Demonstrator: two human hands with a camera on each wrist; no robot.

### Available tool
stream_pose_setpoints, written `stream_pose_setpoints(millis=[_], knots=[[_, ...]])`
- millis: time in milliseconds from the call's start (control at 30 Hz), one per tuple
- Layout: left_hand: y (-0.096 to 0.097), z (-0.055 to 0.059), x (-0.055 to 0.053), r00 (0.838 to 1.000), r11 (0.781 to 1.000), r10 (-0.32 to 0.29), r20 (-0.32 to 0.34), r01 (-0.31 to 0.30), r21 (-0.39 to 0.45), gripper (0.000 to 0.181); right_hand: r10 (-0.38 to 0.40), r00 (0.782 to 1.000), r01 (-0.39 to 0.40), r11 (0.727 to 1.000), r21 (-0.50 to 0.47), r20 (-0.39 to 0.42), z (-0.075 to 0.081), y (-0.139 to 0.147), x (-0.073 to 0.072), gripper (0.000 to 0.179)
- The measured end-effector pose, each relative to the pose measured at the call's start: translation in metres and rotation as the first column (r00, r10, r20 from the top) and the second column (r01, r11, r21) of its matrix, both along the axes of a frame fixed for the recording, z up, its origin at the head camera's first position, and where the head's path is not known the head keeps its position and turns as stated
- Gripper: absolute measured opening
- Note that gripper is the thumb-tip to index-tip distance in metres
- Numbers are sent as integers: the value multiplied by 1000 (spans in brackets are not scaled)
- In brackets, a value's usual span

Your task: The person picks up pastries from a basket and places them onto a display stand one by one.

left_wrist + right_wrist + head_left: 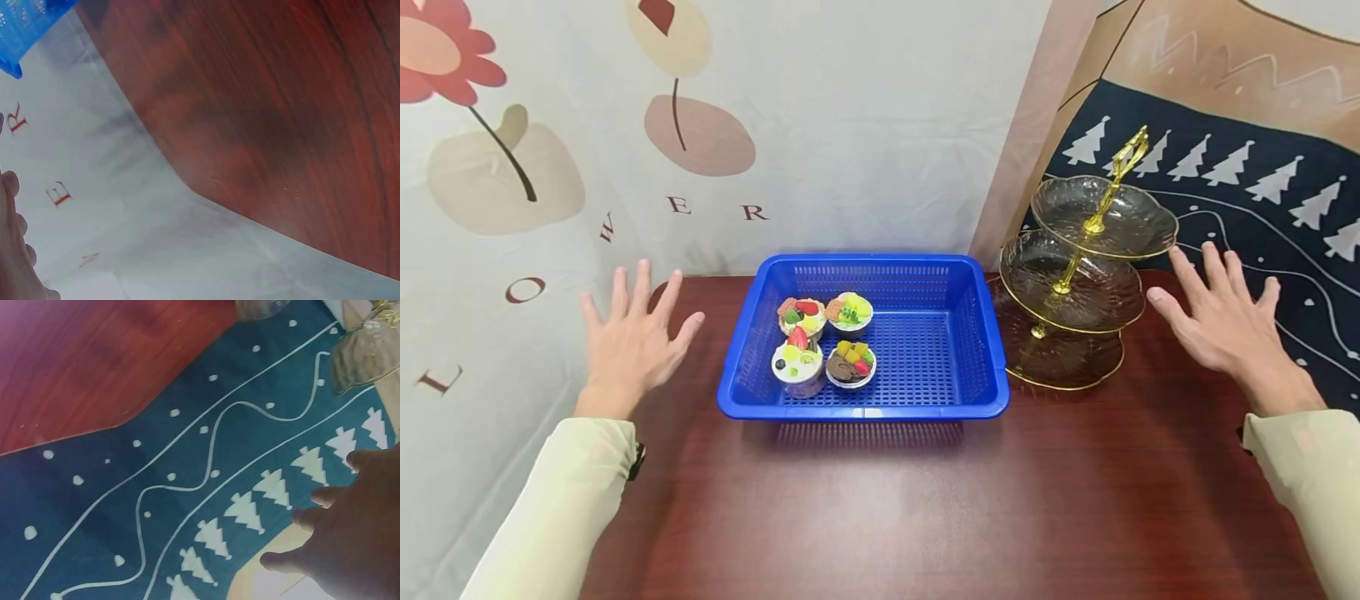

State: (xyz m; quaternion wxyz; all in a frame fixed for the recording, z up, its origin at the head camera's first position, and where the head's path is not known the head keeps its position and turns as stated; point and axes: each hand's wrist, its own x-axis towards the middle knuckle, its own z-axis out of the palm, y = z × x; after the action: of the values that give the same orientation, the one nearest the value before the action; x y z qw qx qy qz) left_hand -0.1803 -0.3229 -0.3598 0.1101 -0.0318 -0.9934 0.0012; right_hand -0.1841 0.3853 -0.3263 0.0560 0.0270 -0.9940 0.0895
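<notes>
A blue plastic basket (865,412) sits at the back of the table, with several small toy-like dessert cups in its left half. One is a taller cup with a strawberry on top (799,365); another has chocolate-brown and yellow topping (852,363). Left of the basket, my left hand (632,346) hovers with fingers spread, touching nothing. To the basket's right stands a three-tier dark glass stand (1075,283) with a gold handle. My right hand (1225,321) is held up just right of the stand, fingers spread and holding nothing.
The dark red wooden table (880,517) extends in front of the basket. White printed cloth (865,125) hangs behind and to the left. At the right is a dark cloth with white trees (1217,200). The stand's tiers (365,359) also appear in the right wrist view.
</notes>
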Motion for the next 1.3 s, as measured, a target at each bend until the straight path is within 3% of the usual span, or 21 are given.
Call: stream_pose_setpoints(millis=[367, 567, 700, 933, 1100, 1300], knots=[[22, 8, 5, 996, 997, -79, -30, 79, -11, 70, 99, 994, -100, 995, -15, -52, 5, -26, 10, 75], [31, 9, 11, 986, 986, -166, -14, 167, 18, 70, 191, 976, -193, 981, -12, -102, 8, -39, 14, 75], [37, 10, 16, 967, 966, -255, 8, 254, 42, 71, 234, 966, -236, 972, -2, -113, 9, -49, 18, 75], [43, 7, 26, 915, 912, -401, 28, 396, 108, 70, 317, 940, -318, 948, 20, -128, 10, -71, 22, 76], [42, 4, 34, 888, 884, -457, 49, 448, 136, 69, 358, 928, -357, 934, 26, -107, 11, -90, 24, 79], [41, -3, 40, 875, 875, -477, 88, 463, 142, 76, 402, 910, -403, 915, 10, -101, 15, -111, 21, 82]])
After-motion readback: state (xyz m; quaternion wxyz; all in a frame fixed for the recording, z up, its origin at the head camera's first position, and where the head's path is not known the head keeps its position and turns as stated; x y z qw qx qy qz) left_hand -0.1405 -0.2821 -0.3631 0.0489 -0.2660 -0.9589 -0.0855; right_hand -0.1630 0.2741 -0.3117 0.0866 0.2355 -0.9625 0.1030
